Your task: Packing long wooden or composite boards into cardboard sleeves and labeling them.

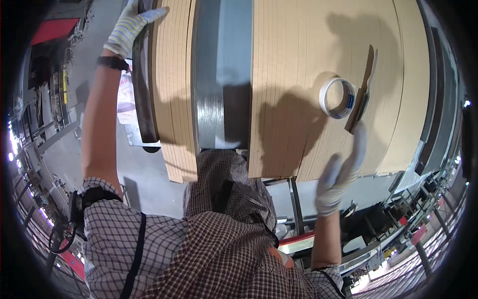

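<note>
My left hand (128, 31), in a striped light glove, lies at the far left on a dark edge bar (144, 89). Its thumb stretches out onto the cardboard-coloured surface (172, 99); some of its fingers are cut off by the upper rim. Low on the right, my gloved right hand (341, 172) has its fingers apart and nothing visible in them. Its longest fingertip comes close to the lower end of a long, narrow brown strip (367, 74). Against that strip lies a slim grey tool (366, 102), its kind unclear. Left of both sits a roll of tape (337, 98).
Between the two lined, cardboard-coloured surfaces runs a smooth grey metal strip (209, 109). Dark bars (432, 99) edge the right side. Printed sheets (125, 99) show under my left forearm, and a metal leg (296, 204) stands below the near edge.
</note>
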The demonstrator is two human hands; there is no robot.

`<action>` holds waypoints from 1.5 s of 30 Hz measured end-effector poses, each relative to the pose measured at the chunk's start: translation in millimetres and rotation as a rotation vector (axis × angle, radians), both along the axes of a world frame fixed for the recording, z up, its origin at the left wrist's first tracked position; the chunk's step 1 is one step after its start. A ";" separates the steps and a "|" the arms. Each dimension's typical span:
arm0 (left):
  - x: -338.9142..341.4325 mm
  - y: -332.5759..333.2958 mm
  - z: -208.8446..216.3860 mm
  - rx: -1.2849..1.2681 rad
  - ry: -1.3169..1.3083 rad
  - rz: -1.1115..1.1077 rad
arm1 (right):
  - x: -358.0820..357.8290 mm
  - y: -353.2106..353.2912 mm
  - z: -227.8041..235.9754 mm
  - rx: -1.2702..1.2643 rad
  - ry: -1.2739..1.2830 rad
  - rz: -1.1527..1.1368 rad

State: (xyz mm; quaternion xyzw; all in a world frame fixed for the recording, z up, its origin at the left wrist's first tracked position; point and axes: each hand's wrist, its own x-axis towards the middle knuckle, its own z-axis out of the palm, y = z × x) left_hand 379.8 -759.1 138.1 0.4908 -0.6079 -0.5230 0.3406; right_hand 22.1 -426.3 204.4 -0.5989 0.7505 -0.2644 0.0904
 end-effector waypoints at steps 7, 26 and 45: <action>-2.8 4.0 8.9 -0.024 0.075 0.001 | -62.9 15.9 -14.5 -0.090 -0.178 -0.266; -83.3 -4.5 1.3 -0.072 0.124 0.016 | -88.3 -0.5 -32.0 -0.035 -0.062 -0.277; -180.0 119.6 42.8 -0.810 -0.533 -0.375 | -102.9 1.9 -18.2 -0.102 -0.128 -0.379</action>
